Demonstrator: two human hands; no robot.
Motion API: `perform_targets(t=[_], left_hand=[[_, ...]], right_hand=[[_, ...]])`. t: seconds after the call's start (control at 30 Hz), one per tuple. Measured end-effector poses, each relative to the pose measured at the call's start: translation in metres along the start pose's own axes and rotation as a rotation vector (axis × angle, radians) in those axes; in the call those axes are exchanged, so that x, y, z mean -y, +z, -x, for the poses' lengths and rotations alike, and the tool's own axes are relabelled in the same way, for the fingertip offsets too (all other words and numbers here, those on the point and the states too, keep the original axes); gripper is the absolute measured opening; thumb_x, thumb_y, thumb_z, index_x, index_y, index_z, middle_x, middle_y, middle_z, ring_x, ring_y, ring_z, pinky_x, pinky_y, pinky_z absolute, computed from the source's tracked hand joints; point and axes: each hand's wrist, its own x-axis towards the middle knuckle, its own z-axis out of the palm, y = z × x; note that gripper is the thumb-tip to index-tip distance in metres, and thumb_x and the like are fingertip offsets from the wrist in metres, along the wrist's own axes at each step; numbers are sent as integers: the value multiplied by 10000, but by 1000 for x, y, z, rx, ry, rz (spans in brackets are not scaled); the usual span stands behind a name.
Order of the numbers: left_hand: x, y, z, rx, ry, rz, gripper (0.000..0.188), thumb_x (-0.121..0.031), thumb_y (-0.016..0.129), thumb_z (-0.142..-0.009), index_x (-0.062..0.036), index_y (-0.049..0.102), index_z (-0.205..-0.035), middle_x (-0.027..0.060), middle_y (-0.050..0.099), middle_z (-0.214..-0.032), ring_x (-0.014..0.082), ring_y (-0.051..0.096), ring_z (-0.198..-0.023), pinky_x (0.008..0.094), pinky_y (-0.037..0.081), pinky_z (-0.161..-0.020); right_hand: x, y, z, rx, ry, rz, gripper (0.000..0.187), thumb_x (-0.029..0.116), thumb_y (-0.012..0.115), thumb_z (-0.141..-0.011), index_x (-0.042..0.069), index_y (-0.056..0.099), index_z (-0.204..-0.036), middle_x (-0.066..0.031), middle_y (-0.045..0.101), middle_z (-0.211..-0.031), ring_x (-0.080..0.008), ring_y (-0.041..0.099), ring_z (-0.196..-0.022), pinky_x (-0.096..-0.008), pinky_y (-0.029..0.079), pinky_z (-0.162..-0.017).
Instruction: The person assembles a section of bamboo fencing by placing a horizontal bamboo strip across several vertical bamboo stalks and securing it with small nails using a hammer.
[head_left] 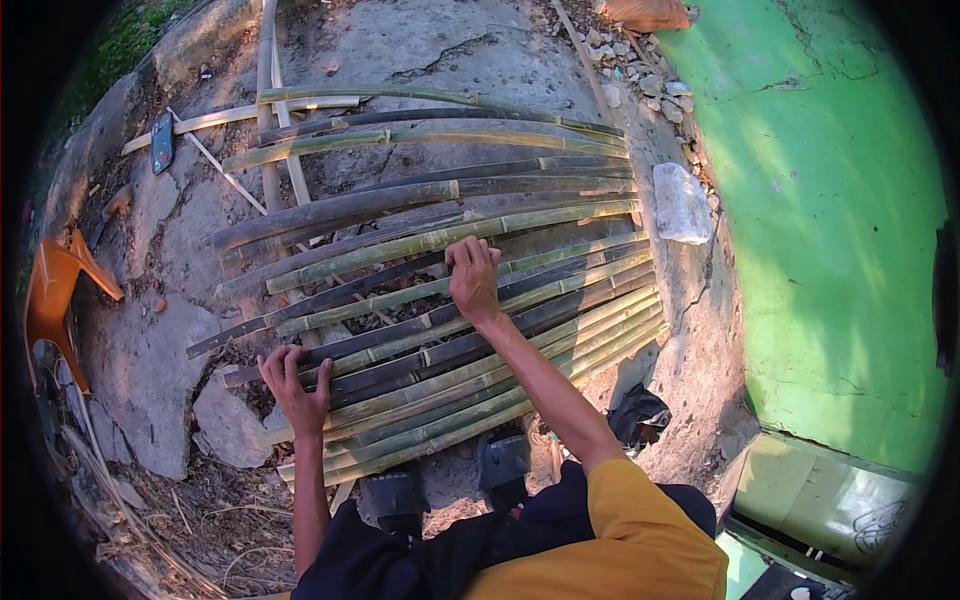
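Note:
Split bamboo strips, some green and some dark, lie roughly side by side across the ground in front of me. My left hand bends its fingers over a dark bamboo strip near its left end, thumb apart from the fingers. Farther off, near the middle of the row, my right hand is closed on another dark strip; its fingertips are partly hidden. Just beyond that hand runs a green strip. Pale green strips lie close together nearest me.
Long poles run under the strips' left side. A phone and an orange plastic chair are at the left. On the right lie a whitish block, a black bag and a green-painted floor. My sandals stand at the near edge.

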Motion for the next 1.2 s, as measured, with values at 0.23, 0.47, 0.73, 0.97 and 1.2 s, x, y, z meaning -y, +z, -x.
perform_targets(t=[0.23,0.47,0.73,0.97,1.2], left_hand=[[-4,14,-8,-46,7,30,424,-275,892,-866,-91,677,-1182,135,609,-1255,377,544,-1297,652,251,-1285],[-3,8,-4,-73,7,31,426,-288,902,-852,-97,681,-1163,124,607,-1251,364,551,-1282,651,266,-1274],[-4,6,-5,-73,19,46,444,-329,906,-849,-105,687,-1164,114,601,-1243,355,562,-1257,654,281,-1265],[-2,9,-8,-74,26,75,477,-350,918,-831,-111,680,-1168,109,617,-1229,346,573,-1253,621,294,-1271],[10,4,-4,-106,3,166,551,-365,931,-806,-95,661,-1204,98,661,-1202,321,616,-1216,615,299,-1286]], right_hand=[[-3,3,-12,52,20,44,114,53,566,-954,125,601,-1035,-52,551,-987,-272,551,-985,-440,355,-874],[18,11,0,48,40,130,126,37,564,-951,131,602,-1025,-54,555,-993,-279,553,-985,-431,357,-881],[61,22,16,94,18,54,161,7,572,-929,140,599,-1015,-42,537,-1000,-268,546,-1002,-428,349,-883],[91,45,16,84,-56,25,159,14,586,-927,131,615,-1030,-49,545,-998,-270,556,-1003,-421,358,-888],[132,32,15,12,-75,-247,121,-14,558,-1015,67,633,-1066,-74,625,-1022,-291,624,-957,-446,439,-879]])
